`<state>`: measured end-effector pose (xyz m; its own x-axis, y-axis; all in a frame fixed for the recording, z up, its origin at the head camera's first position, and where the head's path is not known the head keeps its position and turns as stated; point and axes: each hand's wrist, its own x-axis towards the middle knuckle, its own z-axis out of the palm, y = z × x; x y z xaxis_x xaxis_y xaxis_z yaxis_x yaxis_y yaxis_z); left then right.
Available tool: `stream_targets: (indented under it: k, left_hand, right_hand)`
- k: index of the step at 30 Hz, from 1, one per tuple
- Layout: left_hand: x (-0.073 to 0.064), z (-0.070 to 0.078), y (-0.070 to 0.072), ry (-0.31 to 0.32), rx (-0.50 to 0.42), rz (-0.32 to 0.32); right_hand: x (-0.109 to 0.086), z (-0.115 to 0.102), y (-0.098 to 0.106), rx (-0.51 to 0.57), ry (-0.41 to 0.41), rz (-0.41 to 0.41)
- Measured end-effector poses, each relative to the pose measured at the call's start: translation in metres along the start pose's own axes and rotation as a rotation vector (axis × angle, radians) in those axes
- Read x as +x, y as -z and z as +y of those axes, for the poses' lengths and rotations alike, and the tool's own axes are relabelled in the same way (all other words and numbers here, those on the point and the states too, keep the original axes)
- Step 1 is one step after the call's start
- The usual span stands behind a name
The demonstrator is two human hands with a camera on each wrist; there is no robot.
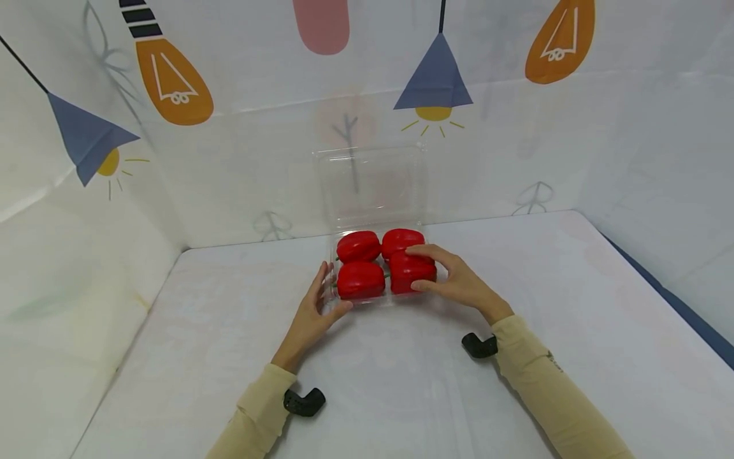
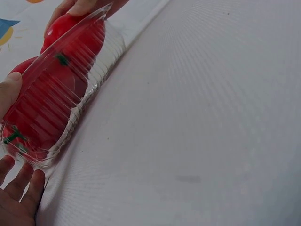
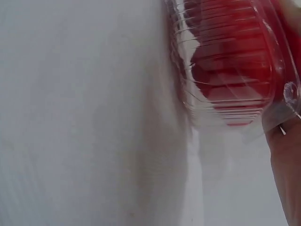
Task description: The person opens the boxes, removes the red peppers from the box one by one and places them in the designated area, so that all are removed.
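Note:
A clear plastic clamshell box [image 1: 367,302] lies on the table with its see-through lid [image 1: 373,185] raised against the back wall. Several glossy red bell peppers fill it in two rows, among them the front left pepper [image 1: 360,280]. My right hand [image 1: 459,280] grips the front right bell pepper [image 1: 408,274], thumb at its near side and fingers over its far side. At the box's left front corner is my left hand [image 1: 312,315], its thumb by the front rim and its fingers extended along the left side. Green stems [image 2: 15,135] show through the ribbed wall in the left wrist view.
The white-covered table [image 1: 390,382] stretches out in front of and beside the box. Behind it hangs a pale cloth wall [image 1: 241,159] printed with lamps and bulbs. Each sleeved wrist bears a black camera mount, such as the left one [image 1: 305,403].

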<state>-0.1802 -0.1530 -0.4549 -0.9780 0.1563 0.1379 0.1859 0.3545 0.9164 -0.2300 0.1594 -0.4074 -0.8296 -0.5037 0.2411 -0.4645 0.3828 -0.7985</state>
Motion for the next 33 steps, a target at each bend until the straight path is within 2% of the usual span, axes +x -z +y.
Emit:
stream_targets:
  k: [4,12,28,33]
  left_hand:
    - [-0.0006,0.0001,0.0000,0.005,0.000,0.000]
    - [0.0001,-0.0008,-0.0001,0.008,0.015,-0.002]
    - [-0.0015,0.0015,-0.0004,-0.007,0.008,-0.006]
    - [-0.0020,0.0017,-0.0009,-0.005,0.004,-0.003]
  right_hand:
    - [-0.0008,-0.0007,0.0019,-0.001,0.016,-0.021]
    - [0.0009,0.0024,0.0012,-0.012,0.073,0.007]
    - [0.0041,0.0060,0.0008,0.022,0.032,0.004]
    - [0.0043,0.0075,0.0045,0.053,-0.020,0.046]
